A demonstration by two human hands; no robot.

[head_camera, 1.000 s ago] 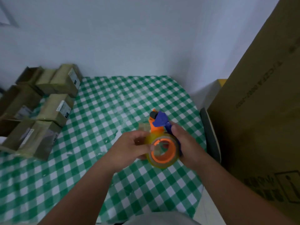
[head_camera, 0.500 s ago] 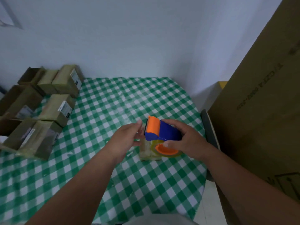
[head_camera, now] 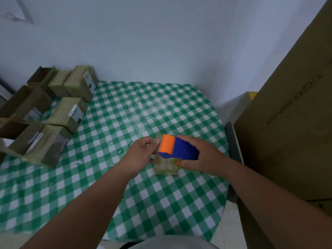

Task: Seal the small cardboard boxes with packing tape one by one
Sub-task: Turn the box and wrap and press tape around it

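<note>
- Since a second ago the tape dispenser (head_camera: 177, 150) has come down from mid-air, where its orange roll faced the camera, onto the small box (head_camera: 166, 166) on the desk (head_camera: 125, 112); it now lies flat across the box top, orange roller to the left.
- The right hand (head_camera: 199, 155) grips the dispenser's blue body, fingers curled over it and thumb underneath near the roll.
- The left hand (head_camera: 142, 153) has shifted from the roll to the box's left end, its fingers pinching near the orange roller; whether they hold the loose tape end or the box edge is too small to tell.
- The small box sits near the desk's right side, under the dispenser, and already looks glossy with tape; this pass seems to be a further strip.
- Progress, as a judgement: the stacked boxes (head_camera: 53, 123) at the left include several that look sealed and a few standing open (head_camera: 41, 76), so more remain.
- Room: the middle of the checked desk is free for a pull towards the left. On the right the desk edge is close, with a chair back (head_camera: 233, 159) and a large carton (head_camera: 287, 132) just beyond, so there is little room that way.
</note>
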